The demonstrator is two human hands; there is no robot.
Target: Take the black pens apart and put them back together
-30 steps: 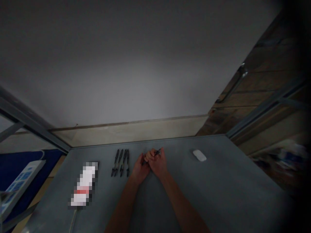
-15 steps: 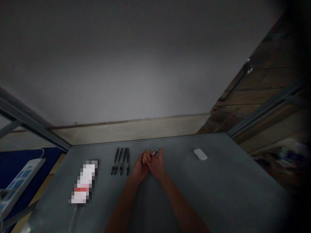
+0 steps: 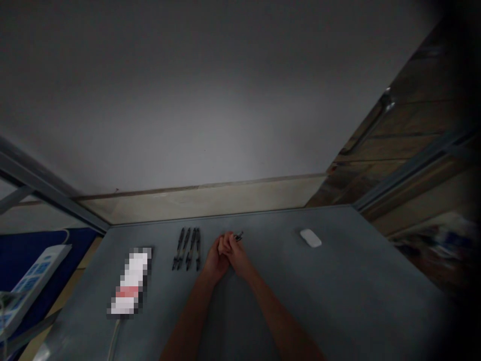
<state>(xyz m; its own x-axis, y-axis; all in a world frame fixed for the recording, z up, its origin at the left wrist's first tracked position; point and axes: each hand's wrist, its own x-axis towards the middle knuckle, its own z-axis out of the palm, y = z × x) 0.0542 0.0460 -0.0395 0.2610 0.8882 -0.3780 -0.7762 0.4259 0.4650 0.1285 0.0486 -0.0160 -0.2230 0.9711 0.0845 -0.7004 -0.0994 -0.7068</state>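
My two hands meet over the middle of a grey table [image 3: 338, 291]. My left hand [image 3: 214, 259] and my right hand [image 3: 233, 253] are both closed round one dark pen [image 3: 238, 236], whose tip pokes out past the right-hand fingers. Just to the left of my left hand, several dark pens [image 3: 187, 249] lie side by side in a neat row on the table.
A white computer mouse [image 3: 310, 238] rests at the right of the table. A blurred-out flat object [image 3: 130, 283] with a cable lies at the left. A white power strip [image 3: 30, 281] sits off the table's left edge. A plain wall rises behind.
My right hand has slid along the pen, so less of it sticks out beyond the fingers. The view has shifted slightly.
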